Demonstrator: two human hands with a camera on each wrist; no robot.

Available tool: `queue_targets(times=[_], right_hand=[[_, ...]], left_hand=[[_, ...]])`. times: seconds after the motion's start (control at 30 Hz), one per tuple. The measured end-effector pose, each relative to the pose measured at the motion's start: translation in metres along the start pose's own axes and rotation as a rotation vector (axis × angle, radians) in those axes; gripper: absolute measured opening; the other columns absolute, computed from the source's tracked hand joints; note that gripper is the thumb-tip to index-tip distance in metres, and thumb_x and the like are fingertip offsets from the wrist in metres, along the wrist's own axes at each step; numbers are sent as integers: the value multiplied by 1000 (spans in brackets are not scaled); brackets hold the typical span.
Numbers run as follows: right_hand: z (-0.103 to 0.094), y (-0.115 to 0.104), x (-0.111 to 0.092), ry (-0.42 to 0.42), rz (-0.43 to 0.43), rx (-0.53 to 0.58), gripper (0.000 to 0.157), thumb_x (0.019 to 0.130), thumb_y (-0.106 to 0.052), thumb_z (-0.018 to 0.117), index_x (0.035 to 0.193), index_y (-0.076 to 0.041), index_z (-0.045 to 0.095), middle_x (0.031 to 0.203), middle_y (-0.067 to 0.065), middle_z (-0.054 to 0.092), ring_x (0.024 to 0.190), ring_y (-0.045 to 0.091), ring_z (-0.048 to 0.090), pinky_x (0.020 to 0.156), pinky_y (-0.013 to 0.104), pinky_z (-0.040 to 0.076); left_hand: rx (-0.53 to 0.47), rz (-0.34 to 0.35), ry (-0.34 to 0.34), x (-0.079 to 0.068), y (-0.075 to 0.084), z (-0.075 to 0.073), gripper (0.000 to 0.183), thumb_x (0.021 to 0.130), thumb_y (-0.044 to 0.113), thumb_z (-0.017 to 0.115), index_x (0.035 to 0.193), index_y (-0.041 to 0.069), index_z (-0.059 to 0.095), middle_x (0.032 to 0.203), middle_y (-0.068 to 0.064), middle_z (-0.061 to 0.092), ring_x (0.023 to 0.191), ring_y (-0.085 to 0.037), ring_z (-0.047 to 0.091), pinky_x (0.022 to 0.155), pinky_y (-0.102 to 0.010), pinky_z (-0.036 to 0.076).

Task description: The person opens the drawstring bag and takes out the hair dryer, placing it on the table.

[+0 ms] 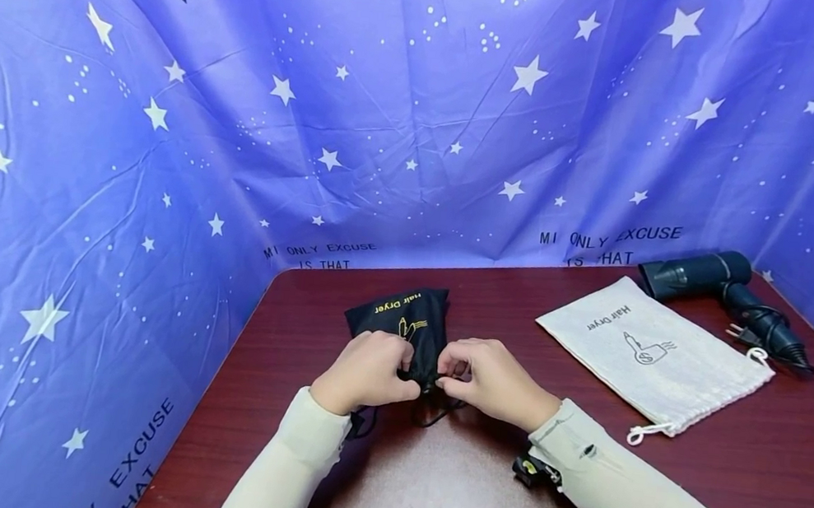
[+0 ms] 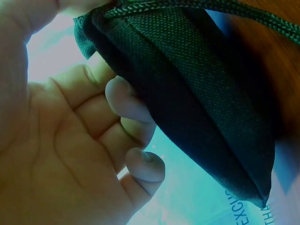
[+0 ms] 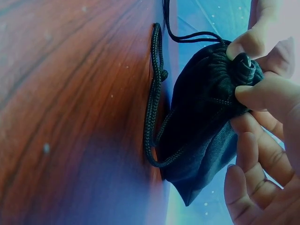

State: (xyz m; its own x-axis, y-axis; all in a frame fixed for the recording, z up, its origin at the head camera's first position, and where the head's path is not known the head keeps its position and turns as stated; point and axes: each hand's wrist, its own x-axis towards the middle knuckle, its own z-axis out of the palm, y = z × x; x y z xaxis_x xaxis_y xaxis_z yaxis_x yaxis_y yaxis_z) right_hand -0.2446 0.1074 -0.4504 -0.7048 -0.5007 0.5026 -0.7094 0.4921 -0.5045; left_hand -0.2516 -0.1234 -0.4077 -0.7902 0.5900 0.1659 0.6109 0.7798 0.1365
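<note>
A black drawstring pouch printed "Hair Dryer" in yellow lies near the middle of the table, its mouth facing the person. The left hand pinches the mouth from the left; the right hand pinches it from the right. In the right wrist view the cloth is gathered between both thumbs, and a small dark piece shows there. A black cord hangs in loops along the pouch. The left wrist view has the pouch side by the left fingers, the lower ones loosely curled. What the pouch contains is hidden.
A white drawstring bag, also printed "Hair Dryer", lies flat on the right of the dark red table. Behind it is a black hair dryer with cord and plug. A blue star-patterned curtain hangs around the table's back and sides.
</note>
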Motion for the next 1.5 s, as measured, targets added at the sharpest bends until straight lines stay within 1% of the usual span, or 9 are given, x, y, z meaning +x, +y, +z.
queue_targets(times=[0.47,0.7,0.87,0.97,1.07,1.2,1.33,1.43,1.5], right_hand=[[-1,-1,-2,-12,49,-75,19,82,-19,85,84,-30,70,79,-16,66,75,4,65,68,21,52],[-4,-2,-1,-1,47,-104,18,82,-21,84,84,-31,70,80,-17,66,76,2,63,67,22,51],[-6,-3,1,9,24,-50,17,83,-18,83,89,-26,69,85,-15,66,78,6,65,70,26,54],[-6,-4,1,3,33,11,16,87,-21,81,95,-23,68,88,-10,66,79,10,66,71,31,56],[-5,-7,1,1,63,47,18,91,-32,80,98,-23,65,88,-7,65,79,12,64,69,31,55],[-3,-9,1,2,109,42,27,88,-38,82,95,-22,62,84,-7,64,76,11,62,68,24,51],[0,-12,0,-10,143,12,31,83,-36,86,89,-20,60,82,-6,64,74,11,62,67,22,49],[1,-14,0,3,161,-25,29,82,-34,86,84,-22,60,78,-9,63,71,7,59,65,22,48],[2,-15,-1,19,173,-49,27,81,-34,85,81,-24,60,76,-13,61,68,4,57,64,22,47]], left_hand=[[32,-6,-7,-2,0,2,44,73,37,79,56,22,41,52,14,27,51,-6,27,45,-26,20],[39,-1,27,-1,2,-1,41,71,34,77,57,22,40,54,14,26,52,-6,26,45,-26,20],[-17,7,76,-1,3,-4,36,72,29,74,60,21,41,60,12,29,55,-5,26,46,-25,20],[-26,20,118,-1,3,-5,36,73,27,74,61,21,40,62,12,29,56,-5,24,48,-24,18],[-6,46,159,-1,4,-6,38,74,26,73,62,21,38,63,11,26,57,-5,21,49,-24,16],[49,104,186,-1,8,-8,40,75,26,73,60,21,36,60,12,23,56,-5,20,49,-24,17],[123,153,181,-1,11,-7,39,75,27,72,57,22,38,55,12,28,51,-5,30,50,-26,23],[158,164,170,-1,10,-3,39,76,30,71,57,23,39,53,12,33,52,-6,37,51,-27,25],[174,166,168,-1,10,-1,39,77,31,71,56,24,38,53,12,34,52,-6,38,51,-27,24]])
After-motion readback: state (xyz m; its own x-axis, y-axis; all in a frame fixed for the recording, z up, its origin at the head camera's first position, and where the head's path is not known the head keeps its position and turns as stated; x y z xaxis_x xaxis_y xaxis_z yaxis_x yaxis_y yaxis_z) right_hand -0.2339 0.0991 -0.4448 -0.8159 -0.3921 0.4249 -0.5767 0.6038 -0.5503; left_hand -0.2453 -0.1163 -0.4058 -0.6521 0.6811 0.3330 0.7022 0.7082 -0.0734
